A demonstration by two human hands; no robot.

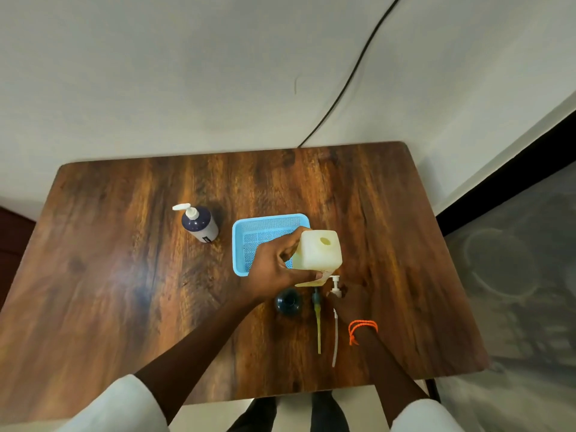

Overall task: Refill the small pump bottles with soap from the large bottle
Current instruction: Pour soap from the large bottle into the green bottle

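My left hand (274, 269) grips the large cream soap bottle (318, 257) from its left side; the bottle stands upright with its mouth uncapped. Just in front of it stands a small dark bottle (288, 302) with no pump in its open neck. A pump with a yellow-stained tube (318, 325) lies on the table beside it. My right hand (350, 302), with an orange cord at the wrist, pinches the white pump (336, 285) near its collar; its long tube trails toward me. A second small dark bottle (199, 224), with its white pump fitted, stands at the back left.
A light blue mesh basket (246, 226) sits behind the large bottle, partly covered by my left hand. The wooden table (109, 275) ends at a wall behind. A black cable (343, 85) runs down the wall to the table's back edge.
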